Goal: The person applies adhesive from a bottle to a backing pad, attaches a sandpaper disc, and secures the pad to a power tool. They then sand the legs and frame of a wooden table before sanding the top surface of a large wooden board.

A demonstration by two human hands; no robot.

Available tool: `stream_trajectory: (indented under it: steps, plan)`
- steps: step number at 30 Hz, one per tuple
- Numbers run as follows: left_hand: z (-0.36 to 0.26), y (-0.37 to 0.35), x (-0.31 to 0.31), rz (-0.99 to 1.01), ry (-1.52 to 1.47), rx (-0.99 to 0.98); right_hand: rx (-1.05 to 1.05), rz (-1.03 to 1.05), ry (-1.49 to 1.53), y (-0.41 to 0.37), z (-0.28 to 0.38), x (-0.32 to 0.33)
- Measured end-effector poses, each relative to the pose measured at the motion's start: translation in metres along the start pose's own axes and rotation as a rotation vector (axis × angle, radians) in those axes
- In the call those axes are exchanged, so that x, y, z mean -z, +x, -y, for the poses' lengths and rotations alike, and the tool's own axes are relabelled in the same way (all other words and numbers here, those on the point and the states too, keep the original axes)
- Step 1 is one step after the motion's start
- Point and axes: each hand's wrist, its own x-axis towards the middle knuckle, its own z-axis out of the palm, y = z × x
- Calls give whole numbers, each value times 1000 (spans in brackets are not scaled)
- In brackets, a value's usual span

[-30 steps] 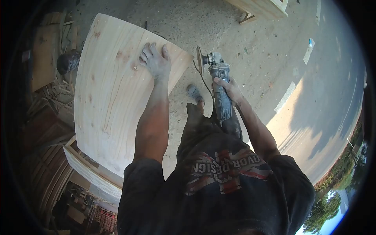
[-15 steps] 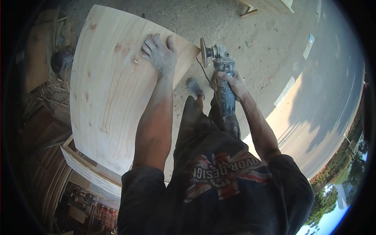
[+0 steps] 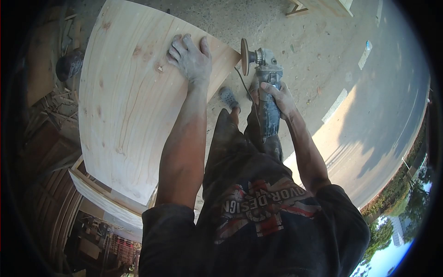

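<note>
Dusty and spread flat, my left hand (image 3: 190, 60) rests on a large pale wooden panel (image 3: 124, 97) near its right side. My right hand (image 3: 280, 99) wraps round the body of an angle grinder (image 3: 269, 111), held upright in front of my legs. Its round sanding disc (image 3: 244, 57) stands edge-on to me, right at the pointed far-right corner of the panel. A thin dark cord (image 3: 243, 84) hangs beside the grinder. Knots and wavy grain show on the panel's face.
Wood scraps (image 3: 60, 108) lie in a heap on the left. Another wooden piece (image 3: 104, 198) stands under the panel's near end. A wooden frame (image 3: 318, 8) sits on the ground at the far right. Paved road (image 3: 387, 101) runs along the right side. My foot in a clog (image 3: 228, 97) is below the panel's edge.
The grinder and my right hand have shifted slightly right and down in view, the disc staying at the panel's corner. My left hand keeps its place on the panel.
</note>
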Motion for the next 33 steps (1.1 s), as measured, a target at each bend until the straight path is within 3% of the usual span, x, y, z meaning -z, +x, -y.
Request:
stream_trajectory:
  steps: [11, 14, 16, 27, 33]
  plan:
    - [0, 6, -3, 16, 26, 8, 24, -35, -19, -12, -10, -3]
    - [1, 7, -1, 9, 24, 14, -26, -4, 5, 4, 14, 2]
    - [2, 6, -4, 20, 34, 17, 36, 9, -109, -4, 22, 9]
    - [3, 5, -2, 39, -15, 34, -85, 215, -640, 31, 120, 40]
    - [5, 6, -5, 20, -32, 22, -107, 164, -606, 20, 105, 35]
